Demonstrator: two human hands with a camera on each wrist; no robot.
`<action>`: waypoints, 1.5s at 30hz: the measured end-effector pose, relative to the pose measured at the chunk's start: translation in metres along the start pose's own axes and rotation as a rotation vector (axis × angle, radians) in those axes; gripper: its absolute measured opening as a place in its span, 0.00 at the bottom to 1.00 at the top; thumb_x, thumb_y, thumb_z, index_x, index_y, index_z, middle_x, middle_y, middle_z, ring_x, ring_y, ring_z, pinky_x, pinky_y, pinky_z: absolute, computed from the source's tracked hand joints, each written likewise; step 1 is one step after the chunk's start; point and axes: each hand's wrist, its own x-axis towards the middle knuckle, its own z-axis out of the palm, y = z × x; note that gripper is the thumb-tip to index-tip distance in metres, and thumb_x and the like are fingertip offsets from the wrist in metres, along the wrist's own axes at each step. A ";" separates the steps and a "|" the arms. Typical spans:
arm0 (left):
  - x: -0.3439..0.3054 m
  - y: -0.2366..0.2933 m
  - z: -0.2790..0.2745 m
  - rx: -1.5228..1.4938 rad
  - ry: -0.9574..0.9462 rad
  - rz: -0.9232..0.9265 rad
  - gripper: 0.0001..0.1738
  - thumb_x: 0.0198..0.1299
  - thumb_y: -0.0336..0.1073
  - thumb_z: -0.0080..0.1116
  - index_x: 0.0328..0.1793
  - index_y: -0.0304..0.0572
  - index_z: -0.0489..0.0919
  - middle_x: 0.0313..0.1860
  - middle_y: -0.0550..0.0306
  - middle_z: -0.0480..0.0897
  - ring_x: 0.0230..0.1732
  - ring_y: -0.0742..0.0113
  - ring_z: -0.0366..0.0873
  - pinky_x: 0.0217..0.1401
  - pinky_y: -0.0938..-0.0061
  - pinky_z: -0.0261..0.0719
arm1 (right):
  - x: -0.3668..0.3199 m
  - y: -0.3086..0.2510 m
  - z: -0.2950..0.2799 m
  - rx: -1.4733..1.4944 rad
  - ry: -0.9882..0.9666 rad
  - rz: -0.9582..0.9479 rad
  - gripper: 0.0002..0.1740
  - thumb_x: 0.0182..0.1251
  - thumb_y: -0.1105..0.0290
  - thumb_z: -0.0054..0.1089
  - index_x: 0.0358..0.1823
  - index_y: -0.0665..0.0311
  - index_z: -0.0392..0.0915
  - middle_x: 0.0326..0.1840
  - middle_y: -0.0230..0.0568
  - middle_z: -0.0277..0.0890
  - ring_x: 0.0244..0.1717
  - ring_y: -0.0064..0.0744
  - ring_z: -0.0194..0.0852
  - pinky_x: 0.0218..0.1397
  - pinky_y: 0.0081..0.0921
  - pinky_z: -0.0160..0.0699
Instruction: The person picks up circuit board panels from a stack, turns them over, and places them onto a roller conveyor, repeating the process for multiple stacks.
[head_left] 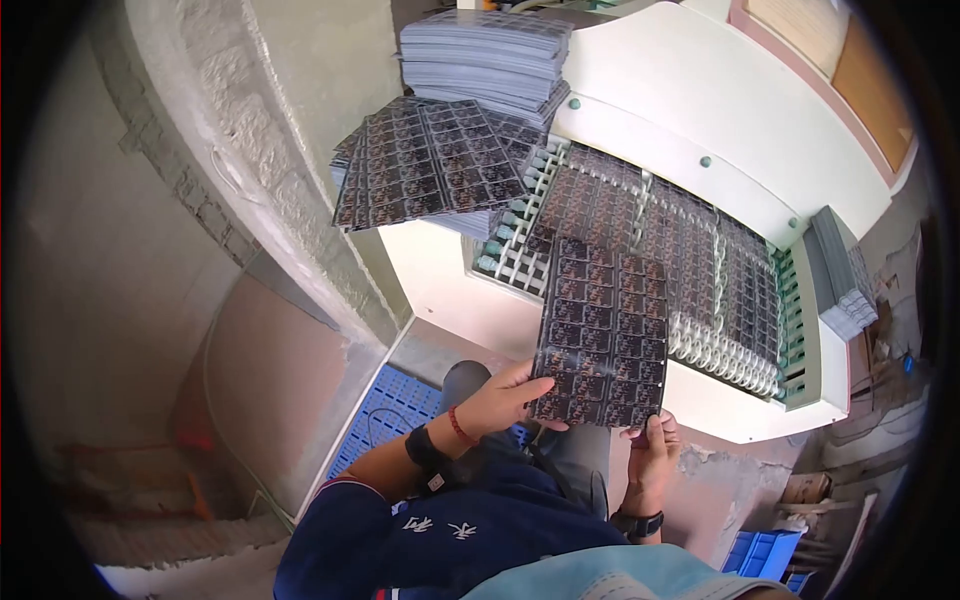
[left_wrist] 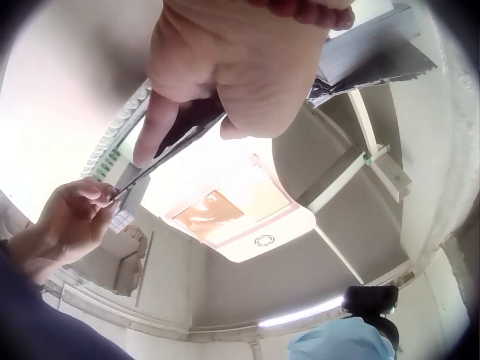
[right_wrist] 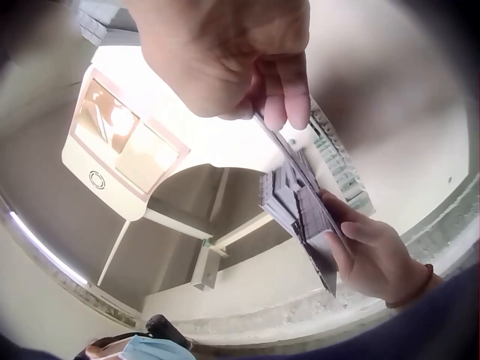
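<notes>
Both hands hold one dark rectangular circuit board panel [head_left: 598, 330], printed with a grid of repeated small patterns. At its lower left edge, my left hand [head_left: 500, 398] pinches it, thumb on the upper face and fingers beneath. My right hand [head_left: 655, 450] grips the lower right corner between thumb and fingers. Edge-on in the right wrist view, the panel [right_wrist: 289, 154] runs from the right hand [right_wrist: 225, 60] down to the left hand [right_wrist: 379, 259]. Its far end overlaps the rollers of a white machine [head_left: 680, 90] in the head view.
Similar panels lie on the machine's roller bed [head_left: 720, 290]. A tall panel stack [head_left: 480, 60] stands at the back left, with loose panels [head_left: 430, 165] fanned before it. Another stack [head_left: 838, 270] sits at the machine's right end. Blue plastic grating [head_left: 390, 410] covers floor at left.
</notes>
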 end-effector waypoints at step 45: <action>0.002 0.020 -0.054 0.179 0.492 0.039 0.13 0.55 0.26 0.50 0.47 0.29 0.72 0.39 0.45 0.78 0.33 0.56 0.81 0.25 0.65 0.85 | 0.015 -0.026 -0.101 -0.291 0.357 0.077 0.08 0.60 0.73 0.54 0.27 0.71 0.77 0.18 0.33 0.71 0.11 0.17 0.62 0.13 0.14 0.63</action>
